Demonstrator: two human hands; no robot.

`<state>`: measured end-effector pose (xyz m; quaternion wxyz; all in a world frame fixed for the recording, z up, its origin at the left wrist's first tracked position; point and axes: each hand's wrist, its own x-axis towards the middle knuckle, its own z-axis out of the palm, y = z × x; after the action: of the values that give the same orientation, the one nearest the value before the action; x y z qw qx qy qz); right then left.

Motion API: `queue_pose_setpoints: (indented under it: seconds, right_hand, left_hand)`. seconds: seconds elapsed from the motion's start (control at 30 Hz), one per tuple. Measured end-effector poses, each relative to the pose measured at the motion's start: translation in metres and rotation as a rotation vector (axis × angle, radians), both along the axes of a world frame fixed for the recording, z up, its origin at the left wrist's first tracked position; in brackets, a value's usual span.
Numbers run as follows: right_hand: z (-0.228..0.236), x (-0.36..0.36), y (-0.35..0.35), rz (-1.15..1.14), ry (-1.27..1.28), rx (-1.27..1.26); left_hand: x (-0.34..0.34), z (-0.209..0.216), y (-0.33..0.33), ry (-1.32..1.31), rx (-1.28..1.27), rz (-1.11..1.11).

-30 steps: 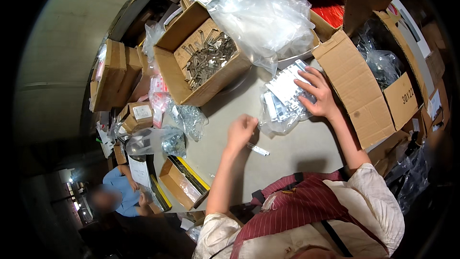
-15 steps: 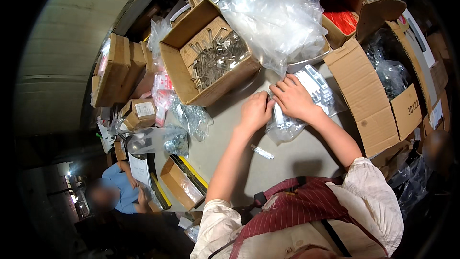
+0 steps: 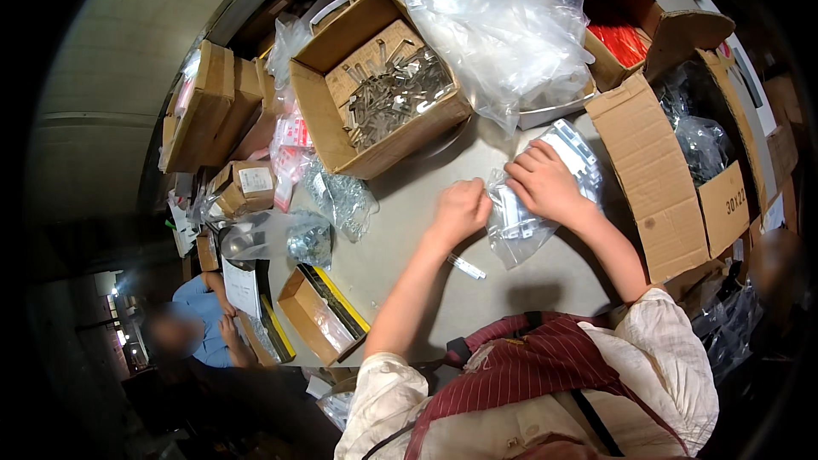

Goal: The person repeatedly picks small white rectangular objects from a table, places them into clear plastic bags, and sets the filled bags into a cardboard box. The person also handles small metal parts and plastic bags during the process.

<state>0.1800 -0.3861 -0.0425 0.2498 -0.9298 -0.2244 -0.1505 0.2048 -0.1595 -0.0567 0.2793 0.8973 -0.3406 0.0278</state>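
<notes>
A clear plastic bag [image 3: 521, 234] filled with white and silvery flat pieces lies on the grey table [image 3: 400, 230]. My right hand [image 3: 545, 181] lies over the bag with its fingers curled down and gripping it. At the bag's left edge, my left hand [image 3: 463, 209] is closed in a pinch; the bag's edge seems to be between the fingers, though the fingertips are partly hidden. A small narrow whitish packet [image 3: 467, 267] rests on the table next to my left forearm.
Beyond my hands stands a cardboard box [image 3: 341, 149] of metal clips, beside a large clear plastic sheet [image 3: 503, 34]. An open carton [image 3: 648, 179] is at right. Left are bagged metal parts [image 3: 308, 238] and a shallow box [image 3: 311, 311]. A person in blue [image 3: 204, 315] sits at lower left.
My hands have moved slightly apart, the right one shifting right and toward me with the bag. The left hand has come a little nearer to me and stays closed.
</notes>
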Motion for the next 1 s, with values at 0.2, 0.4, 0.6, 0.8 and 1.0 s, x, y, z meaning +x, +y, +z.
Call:
queue_pose_setpoints:
  seconds: [0.2, 0.4, 0.6, 0.8, 1.0]
  right_hand:
    - [0.0, -0.002, -0.023, -0.033, 0.007, 0.008]
    - [-0.001, -0.007, -0.025, -0.038, -0.018, 0.037]
    - [0.0, -0.006, -0.02, -0.046, 0.022, 0.076]
    - [-0.009, -0.008, -0.02, -0.044, -0.028, 0.07]
    - [-0.014, -0.012, -0.023, -0.084, -0.031, 0.036]
  left_hand:
    - [-0.037, -0.01, 0.012, 0.181, -0.21, 0.324]
    - [-0.055, -0.006, 0.029, 0.689, -0.478, 0.55]
    - [-0.072, -0.01, -0.028, 0.435, -0.173, 0.322]
    - [-0.079, -0.051, -0.06, 0.382, 0.027, 0.326]
    - [-0.083, -0.025, -0.035, 0.487, -0.051, 0.508]
